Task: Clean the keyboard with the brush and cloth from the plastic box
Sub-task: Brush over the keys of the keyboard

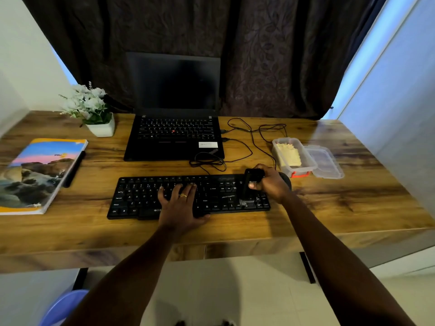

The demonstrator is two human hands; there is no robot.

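Left hand [180,203] lies flat, fingers spread, on the middle of the black keyboard [141,194]. Right hand [270,182] is wrapped around the black brush [247,191], tip down on the keys at the right end. Keycaps read Q, W, Ctrl, Alt; a logo starting "ZE" is half covered by the palm. The cloth [289,154] sits in the open plastic box [308,161] near the keyboard's right end. The white sticker on the laptop [174,90] is unreadable.

Left hand [181,208] flat, fingers [176,191] spread, palm down; right hand [271,184] curled, gripping brush [251,175]; both arms extended.
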